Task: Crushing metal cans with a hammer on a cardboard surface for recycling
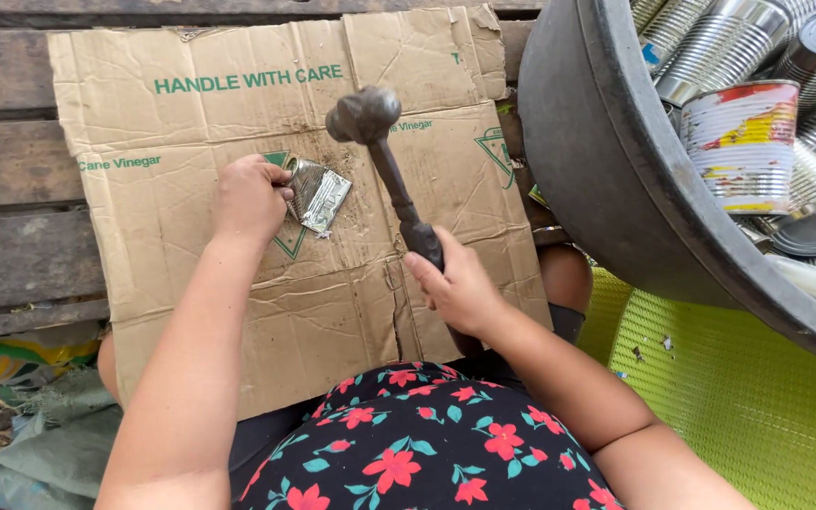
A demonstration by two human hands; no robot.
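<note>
A: Left hand (249, 200) — state?

B: Curled, fingertips pinching one edge of a flattened tin can (317, 195). The fingertips themselves are tucked out of sight under the knuckles. The can lies on a sheet of brown cardboard (191, 123), near its middle.

A: Right hand (458, 288)?

B: Wrapped tight around the lower handle of a dark hammer (384, 156). The handle's end is hidden behind the palm. The head is up above the cardboard, just right of the can; whether it touches anything below, cannot tell from this angle.

A: What carries the cardboard?

B: Weathered wooden planks (11, 179). The near edge of the cardboard disappears behind the person's floral dress (408, 453), and a knee shows just past its right edge.

A: Right side?

B: A large grey basin (597, 179), cut off by the frame, holding ribbed metal cans (743, 142), one with a torn coloured label. Beneath it, green woven material (739, 416). Lower left, crumpled bags, hard to make out.
</note>
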